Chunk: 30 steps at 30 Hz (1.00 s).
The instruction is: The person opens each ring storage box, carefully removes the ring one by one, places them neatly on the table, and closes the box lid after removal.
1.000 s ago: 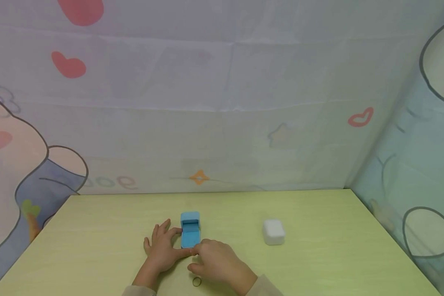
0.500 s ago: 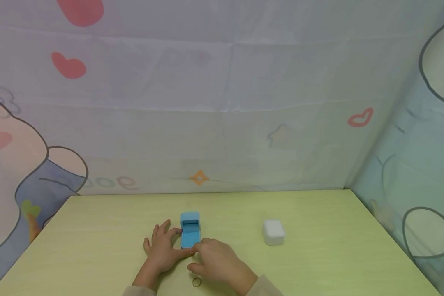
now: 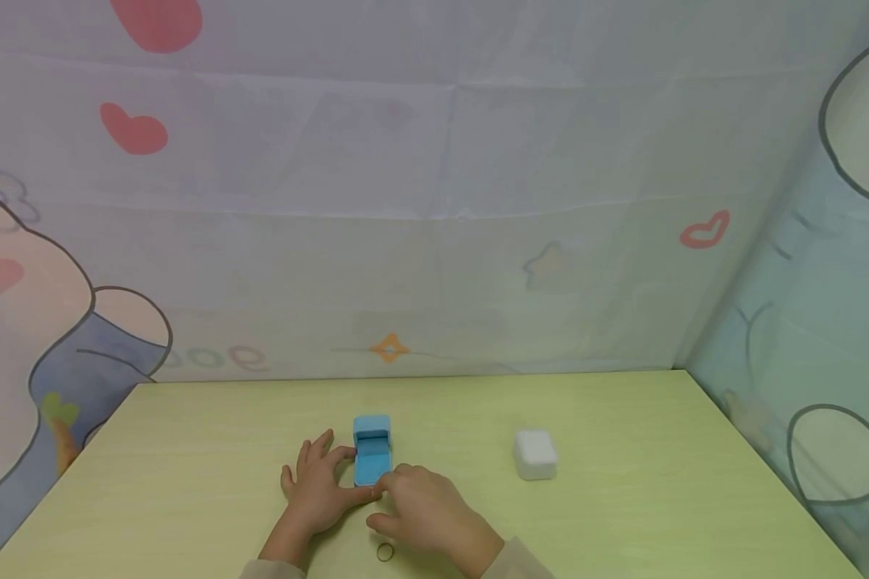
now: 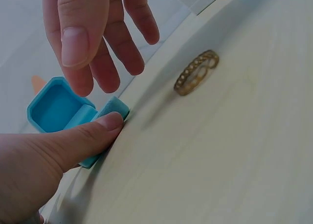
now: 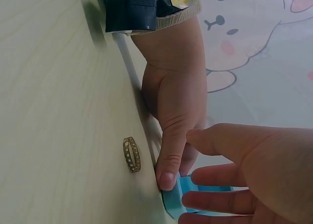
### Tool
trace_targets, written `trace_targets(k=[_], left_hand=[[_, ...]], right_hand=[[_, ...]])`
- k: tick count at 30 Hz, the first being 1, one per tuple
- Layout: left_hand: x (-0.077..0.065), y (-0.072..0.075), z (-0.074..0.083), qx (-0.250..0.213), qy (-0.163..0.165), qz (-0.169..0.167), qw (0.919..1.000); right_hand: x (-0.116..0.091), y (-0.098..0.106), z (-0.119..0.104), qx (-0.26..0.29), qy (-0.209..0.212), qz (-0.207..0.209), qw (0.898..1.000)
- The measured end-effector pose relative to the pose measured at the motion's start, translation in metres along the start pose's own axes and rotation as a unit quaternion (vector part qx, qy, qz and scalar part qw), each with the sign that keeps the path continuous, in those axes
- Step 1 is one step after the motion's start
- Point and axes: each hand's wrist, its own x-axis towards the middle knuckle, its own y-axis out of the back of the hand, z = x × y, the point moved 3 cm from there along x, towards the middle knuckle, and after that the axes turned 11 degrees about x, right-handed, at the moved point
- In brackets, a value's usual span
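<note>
Table [image 3: 659,498] — blue box [image 3: 372,470], ring [image 4: 190,69], white block [image 3: 535,453]

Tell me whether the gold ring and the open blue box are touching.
Apart. The left wrist view shows it: the gold ring sits on the tabletop, with a plain strip of bare surface between it and the blue box.

I see a bright blue box [image 3: 372,470] and a gold ring [image 4: 190,70]. The table [image 3: 637,498] is yellow-green; red hearts [image 3: 136,133] dot the backdrop [image 3: 405,169].
</note>
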Motion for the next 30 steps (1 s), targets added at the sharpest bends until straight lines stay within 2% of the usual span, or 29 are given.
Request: trace_targets(k=[9,14,20,30], left_hand=[[-0.0001,0.0000,-0.0003,-0.001,-0.002,0.004,1.0000],[0.0017,-0.0016,-0.0014,0.000,0.003,0.004,1.0000],[0.0027,-0.0028,-0.0025,0.002,0.002,0.002,1.0000],[0.0007,-0.0012,-0.0017,0.005,0.001,0.005,1.0000]], right_hand=[[0.0012,-0.0001,0.0009,-0.014,-0.002,0.011,1.000],[0.0022,0.0010,0.0017,-0.020,-0.017,0.023,0.999],[0.0025,0.0009,0.0038,-0.003,-0.043,0.042,0.998],[0.0017,0.0030,0.0037,0.031,-0.055,0.066,0.996]])
